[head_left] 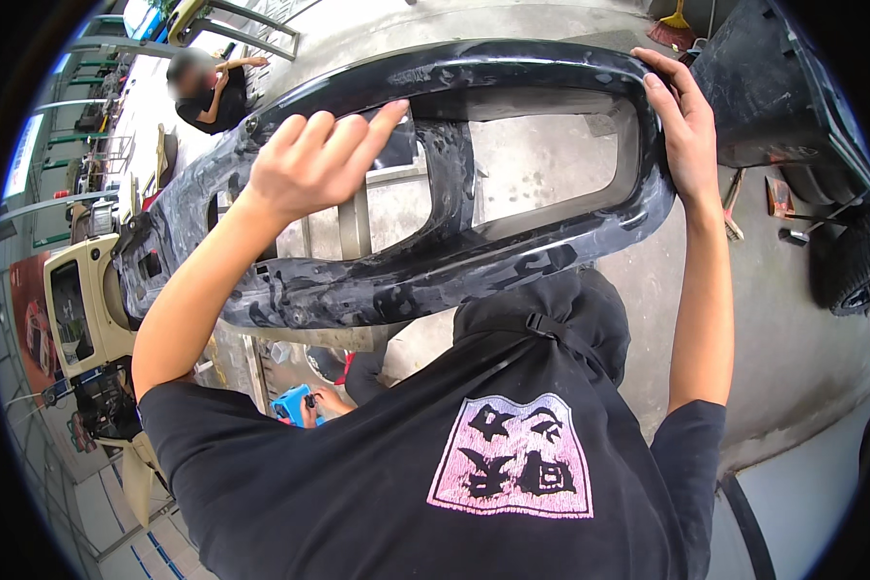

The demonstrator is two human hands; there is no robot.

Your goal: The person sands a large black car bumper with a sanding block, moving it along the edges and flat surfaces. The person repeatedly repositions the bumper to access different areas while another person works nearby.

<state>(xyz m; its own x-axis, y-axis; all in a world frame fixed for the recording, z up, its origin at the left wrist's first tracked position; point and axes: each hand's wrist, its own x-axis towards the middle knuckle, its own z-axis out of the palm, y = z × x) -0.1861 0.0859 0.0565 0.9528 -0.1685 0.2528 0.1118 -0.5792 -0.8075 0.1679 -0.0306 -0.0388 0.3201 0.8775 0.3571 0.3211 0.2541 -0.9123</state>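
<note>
A long black car body panel (pixel 551 237) with large openings and dull grey sanding patches stretches across in front of me. My left hand (pixel 324 159) is over its upper edge, fingers curled and the index finger stretched along the edge. Under those fingers hangs a small dark sheet (pixel 396 145) that looks like sandpaper, partly hidden by the hand. At the panel's right end, my right hand (pixel 684 121) grips the rounded rim, its thumb on the inner side and its fingers over the top.
A person (pixel 208 92) in black is at the upper left. Below the panel, another person's hand (pixel 331 401) is by a blue tool (pixel 295 404). A dark bin (pixel 778 92), a red broom (pixel 672 34) and a tyre (pixel 853 280) are at right, a beige vehicle (pixel 72 304) at left.
</note>
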